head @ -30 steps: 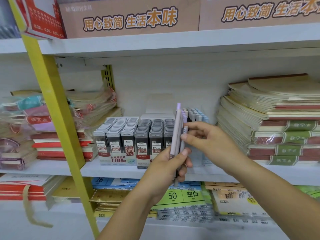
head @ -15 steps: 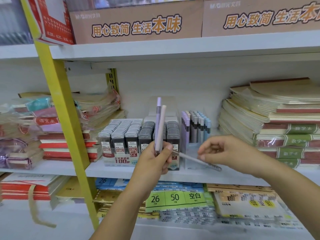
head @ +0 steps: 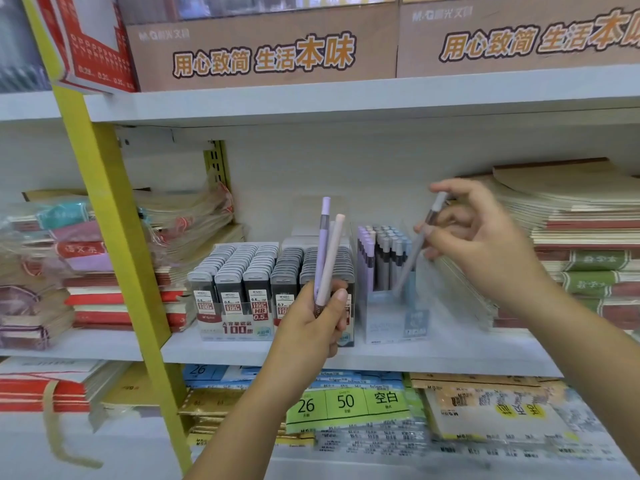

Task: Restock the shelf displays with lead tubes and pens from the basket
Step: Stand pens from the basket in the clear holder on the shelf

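My left hand [head: 317, 318] grips two upright pens, a lilac pen [head: 322, 244] and a pale pink pen [head: 331, 252], in front of the lead tube display [head: 242, 271]. My right hand [head: 474, 237] pinches a grey pen [head: 420, 242], tilted with its tip down over the clear pen display box [head: 388, 317], which holds several lilac and grey pens [head: 381, 258]. The lead tube display is packed with rows of grey and black tubes. The basket is not in view.
Stacked notebooks [head: 568, 237] fill the shelf to the right, wrapped notebook packs [head: 114, 254] to the left. A yellow upright post [head: 114, 254] crosses the left side. Cardboard boxes [head: 263, 46] sit on the shelf above. Paper packs [head: 346, 403] lie on the shelf below.
My right hand pulled one grey pen out of the bundle in my left hand, swung it rightward and lifted it over the pen display box. Two pens stay in my left hand.
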{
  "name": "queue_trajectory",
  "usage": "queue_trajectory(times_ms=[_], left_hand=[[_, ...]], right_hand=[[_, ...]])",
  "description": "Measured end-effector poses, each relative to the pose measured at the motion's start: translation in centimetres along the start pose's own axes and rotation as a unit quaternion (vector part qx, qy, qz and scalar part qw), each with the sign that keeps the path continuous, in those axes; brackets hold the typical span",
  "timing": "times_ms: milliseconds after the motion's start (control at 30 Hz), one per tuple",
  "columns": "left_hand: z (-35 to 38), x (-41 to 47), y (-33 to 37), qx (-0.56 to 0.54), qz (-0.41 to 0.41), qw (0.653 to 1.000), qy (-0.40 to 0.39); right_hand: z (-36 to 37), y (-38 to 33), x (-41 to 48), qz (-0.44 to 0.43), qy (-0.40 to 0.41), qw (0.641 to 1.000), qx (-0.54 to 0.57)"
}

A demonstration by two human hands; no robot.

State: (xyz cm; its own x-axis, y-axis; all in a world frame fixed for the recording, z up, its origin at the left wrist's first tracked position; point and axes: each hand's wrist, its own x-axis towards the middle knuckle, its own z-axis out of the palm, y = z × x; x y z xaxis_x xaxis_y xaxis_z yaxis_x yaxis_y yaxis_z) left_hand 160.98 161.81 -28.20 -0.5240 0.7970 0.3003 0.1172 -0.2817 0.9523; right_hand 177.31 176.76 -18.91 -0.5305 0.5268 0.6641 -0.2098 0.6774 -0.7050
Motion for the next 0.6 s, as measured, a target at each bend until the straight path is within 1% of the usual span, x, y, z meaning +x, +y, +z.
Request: queue_trajectory(times_ms=[67,133,233,300,400,600], left_hand=[[0.0,0.0,-0.1,-0.005,-0.004,1.0,-0.002],[0.0,0.0,-0.1,-0.005,-0.006,1.0,-0.006],[-0.1,0.0,-0.2,-0.001,-0.008,1.0,-0.011],[-0.2,0.0,-0.3,0.005,-0.009,1.0,-0.011],[-0.3,0.1,-0.5,0.009,-0.011,1.0,-0.013],[-0.3,0.2,-0.7,0.009,-0.013,1.0,-0.015]], right_hand=[[0.2,0.0,0.8,-0.04,0.024,0.999,-0.02],[0.9,0.5,1.4,-0.063,0.024,0.996,-0.062],[1.8,1.7,2.0,-0.094,0.006,0.973,-0.211],[2.1,2.4,2.0,-0.095,-0.011,0.955,-0.281],[2.5,3.1,1.7,-0.077,-0.039,0.948,-0.307],[2.4,3.4,1.7,-0.063,-0.055,0.952,-0.294]])
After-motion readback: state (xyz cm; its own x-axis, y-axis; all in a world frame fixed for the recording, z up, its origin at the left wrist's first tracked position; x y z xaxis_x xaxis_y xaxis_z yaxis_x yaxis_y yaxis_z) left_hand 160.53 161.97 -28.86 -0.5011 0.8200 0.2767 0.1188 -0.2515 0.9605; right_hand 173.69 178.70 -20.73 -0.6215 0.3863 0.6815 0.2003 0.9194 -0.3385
